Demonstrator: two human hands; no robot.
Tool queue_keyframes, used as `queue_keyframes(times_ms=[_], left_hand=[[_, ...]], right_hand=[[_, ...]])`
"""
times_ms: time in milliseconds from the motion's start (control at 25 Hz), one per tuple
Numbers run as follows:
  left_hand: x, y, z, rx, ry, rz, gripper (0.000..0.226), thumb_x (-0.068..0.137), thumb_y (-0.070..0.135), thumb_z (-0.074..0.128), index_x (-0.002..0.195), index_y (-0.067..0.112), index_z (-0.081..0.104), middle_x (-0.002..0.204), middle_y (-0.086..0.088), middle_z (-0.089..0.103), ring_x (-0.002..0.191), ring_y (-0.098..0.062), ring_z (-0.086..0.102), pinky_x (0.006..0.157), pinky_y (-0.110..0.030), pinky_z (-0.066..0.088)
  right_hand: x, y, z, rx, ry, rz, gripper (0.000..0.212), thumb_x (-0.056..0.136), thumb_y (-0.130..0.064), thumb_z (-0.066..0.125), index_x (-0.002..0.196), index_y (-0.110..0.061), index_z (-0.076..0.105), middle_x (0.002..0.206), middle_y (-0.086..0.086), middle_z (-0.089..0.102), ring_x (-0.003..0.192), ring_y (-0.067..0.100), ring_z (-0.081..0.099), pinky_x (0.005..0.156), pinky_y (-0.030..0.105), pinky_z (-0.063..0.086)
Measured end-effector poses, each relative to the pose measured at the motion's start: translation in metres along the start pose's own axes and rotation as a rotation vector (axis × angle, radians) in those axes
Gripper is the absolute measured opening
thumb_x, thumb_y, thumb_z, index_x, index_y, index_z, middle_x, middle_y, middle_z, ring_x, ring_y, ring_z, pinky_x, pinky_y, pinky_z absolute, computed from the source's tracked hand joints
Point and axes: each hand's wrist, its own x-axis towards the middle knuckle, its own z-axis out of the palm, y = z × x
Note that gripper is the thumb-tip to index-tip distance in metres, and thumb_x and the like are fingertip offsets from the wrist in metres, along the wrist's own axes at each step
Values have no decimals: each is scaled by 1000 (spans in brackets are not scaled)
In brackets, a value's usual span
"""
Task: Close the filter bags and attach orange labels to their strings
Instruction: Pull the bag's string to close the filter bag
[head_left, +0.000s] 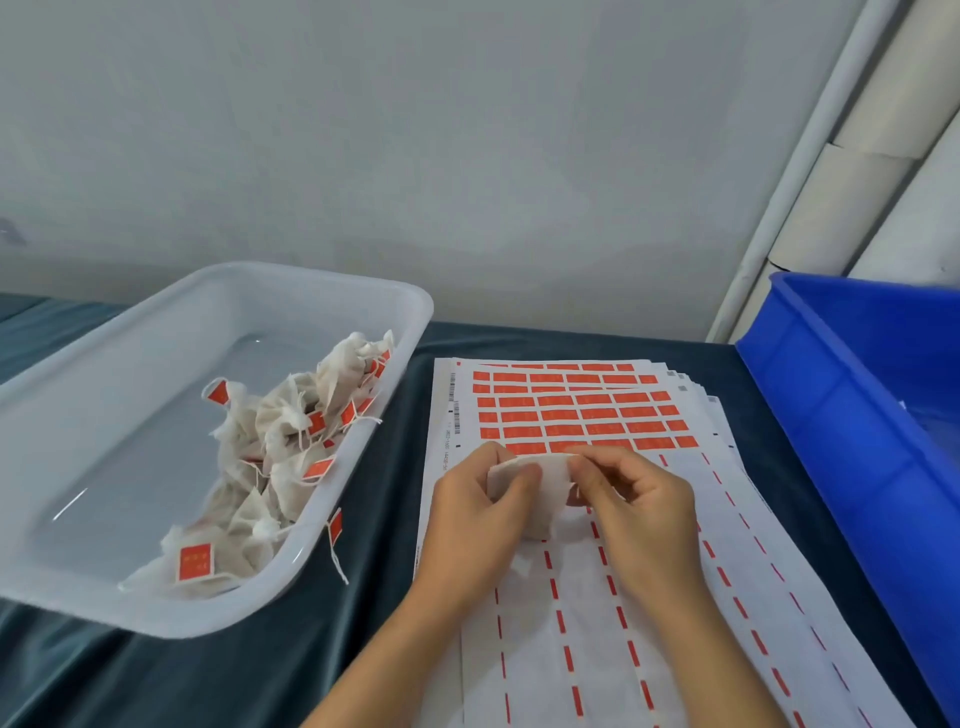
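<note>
Left hand (475, 512): fingers curled, pinching the filter bag (540, 483).
Right hand (631, 499): pinching the bag's other side.
Label sheets (582, 410): beneath both hands.

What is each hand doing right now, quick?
Left hand: fingers curled, pinching the white filter bag on its left side.
Right hand: fingers curled, pinching the same filter bag on its right side.

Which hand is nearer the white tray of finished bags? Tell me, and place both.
Left. The left hand pinches the filter bag on the tray's side, just right of the white tray. The right hand pinches the bag's other edge, farther away, toward the blue bin.
</note>
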Motion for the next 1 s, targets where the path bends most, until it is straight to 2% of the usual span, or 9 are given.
queue_keyframes(times_ms=[160,320,440,600,680,800,1000], left_hand=[[-4,2,3,65,-76,46,16,91,41,71,95,25,67,99,16,75,97,-9,72,80,-35,65],[-6,1,6,170,-83,71,25,85,51,74,105,40,65,104,28,70,100,0,69,75,-18,61],[-4,0,7,256,-61,96,14,90,49,73,94,38,66,95,30,69,93,5,66,68,-4,50],[-2,-3,8,387,-79,88,27,90,53,73,78,32,61,84,28,65,82,5,63,58,-5,46],[-2,-5,8,430,-117,71,30,90,55,72,77,32,60,84,25,65,80,2,64,56,-9,49],[-2,-5,7,470,-173,66,33,91,55,70,74,30,58,81,17,66,75,-2,65,54,-12,48],[-3,-6,6,561,-232,111,31,93,50,66,72,29,58,76,16,64,70,-7,64,56,-16,49]], right_hand=[[-2,-2,-4,-6,31,-70,12,88,-50,66,94,-43,74,92,-28,73,88,-2,71,65,4,51],[-3,-1,-5,-75,101,-128,9,89,-47,64,93,-44,71,93,-30,72,95,-3,68,72,2,50],[-5,1,-5,-193,145,-257,10,91,-39,65,97,-35,72,93,-28,70,98,-2,66,78,3,50],[-6,0,-7,-250,283,-363,8,93,-24,67,95,-17,71,91,-11,69,88,3,67,75,6,51],[-5,-1,-11,-269,361,-397,3,93,-17,69,96,-16,68,94,-10,68,84,3,66,73,7,49],[-5,0,-16,-308,448,-420,12,92,-8,73,96,-15,64,95,-9,64,81,7,65,72,13,48],[-7,0,-16,-282,518,-406,7,96,-19,67,97,-13,63,96,-9,65,77,12,69,66,18,53]])
